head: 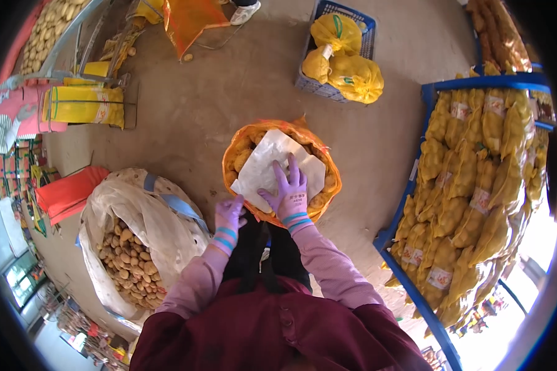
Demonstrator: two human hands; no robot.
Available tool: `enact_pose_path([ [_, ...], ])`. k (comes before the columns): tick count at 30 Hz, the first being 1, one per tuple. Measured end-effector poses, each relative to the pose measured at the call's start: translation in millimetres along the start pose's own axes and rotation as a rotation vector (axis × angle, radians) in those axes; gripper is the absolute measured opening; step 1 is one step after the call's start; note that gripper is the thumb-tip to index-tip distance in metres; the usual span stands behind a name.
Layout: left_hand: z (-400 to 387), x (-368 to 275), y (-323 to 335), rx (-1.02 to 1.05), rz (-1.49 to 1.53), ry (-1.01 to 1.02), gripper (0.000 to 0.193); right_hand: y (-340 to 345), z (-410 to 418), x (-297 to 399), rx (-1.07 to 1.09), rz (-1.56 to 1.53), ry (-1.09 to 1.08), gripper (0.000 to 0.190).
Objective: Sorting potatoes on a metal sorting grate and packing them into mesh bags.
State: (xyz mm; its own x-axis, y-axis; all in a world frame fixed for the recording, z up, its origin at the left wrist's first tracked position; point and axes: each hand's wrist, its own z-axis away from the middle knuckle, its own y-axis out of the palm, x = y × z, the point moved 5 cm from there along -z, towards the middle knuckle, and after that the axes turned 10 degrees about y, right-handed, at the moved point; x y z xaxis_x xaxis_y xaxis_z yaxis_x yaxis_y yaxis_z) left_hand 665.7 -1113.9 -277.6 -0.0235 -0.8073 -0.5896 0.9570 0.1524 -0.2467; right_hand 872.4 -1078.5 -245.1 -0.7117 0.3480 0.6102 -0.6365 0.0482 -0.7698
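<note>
An orange mesh bag stands upright in front of my legs, its mouth wide and potatoes showing around the inside. Across the potatoes lies a creased white sheet, covering the middle of the bag's mouth. My right hand, in a purple glove with printed marks, rests on the sheet with fingers spread. At the bag's near left rim is my left hand, gloved the same way, with fingers partly bent. Whether it pinches the rim or only sits beside it is unclear.
Left of me stands a big white sack of loose potatoes. A blue crate with yellow mesh bags is ahead. Stacked yellow bags fill a blue-framed rack on the right. Another person's shoe shows at the top.
</note>
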Motion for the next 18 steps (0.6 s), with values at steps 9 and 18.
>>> enact_pose_path([
  [9,-3.8,31.4,-35.3,0.293,0.120,0.137,0.010,15.7,-0.2,18.8,0.200,0.535,-0.123,0.083],
  [18,15.5,25.7,-17.8,0.480,0.306,-0.072,0.025,17.4,1.1,36.9,0.179,0.592,-0.121,0.084],
])
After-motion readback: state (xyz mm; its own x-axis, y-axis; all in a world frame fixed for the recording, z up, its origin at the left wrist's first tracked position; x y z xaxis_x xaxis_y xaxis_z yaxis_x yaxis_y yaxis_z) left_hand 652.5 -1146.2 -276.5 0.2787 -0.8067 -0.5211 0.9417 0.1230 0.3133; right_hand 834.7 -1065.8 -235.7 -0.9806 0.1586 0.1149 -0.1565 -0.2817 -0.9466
